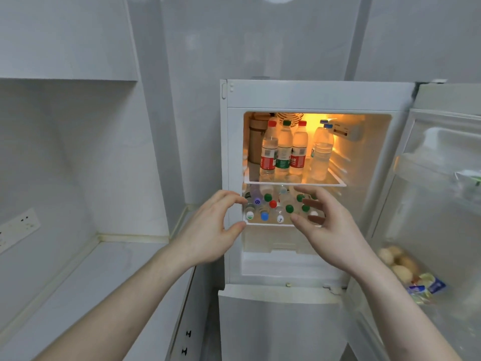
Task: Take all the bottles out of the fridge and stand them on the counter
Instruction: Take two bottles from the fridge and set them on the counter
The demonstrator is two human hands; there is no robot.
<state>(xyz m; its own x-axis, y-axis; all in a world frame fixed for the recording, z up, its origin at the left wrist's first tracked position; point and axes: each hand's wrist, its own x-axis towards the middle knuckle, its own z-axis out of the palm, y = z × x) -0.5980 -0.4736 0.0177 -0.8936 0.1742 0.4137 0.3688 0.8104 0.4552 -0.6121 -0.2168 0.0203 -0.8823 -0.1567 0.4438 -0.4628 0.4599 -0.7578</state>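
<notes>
The fridge [312, 96] stands open with its light on. On its upper shelf [335, 181] stand several clear water bottles: a red-capped one [269, 149], a green-labelled one [284, 147], another red-labelled one [299, 148] and a blue-capped one [322, 152]. The lower shelf [260, 223] holds several more bottles, seen as coloured caps, such as a red cap [272, 204] and a blue cap [264, 216]. My left hand [208, 227] and my right hand [328, 227] hover in front of the lower shelf with fingers spread, holding nothing.
A pale counter [78, 290] lies at the lower left beside the fridge, with a wall socket [18, 227] above it. The fridge door [442, 204] hangs open on the right, with eggs and packets [406, 269] in its lower rack. A brown container [256, 142] stands at the upper shelf's back left.
</notes>
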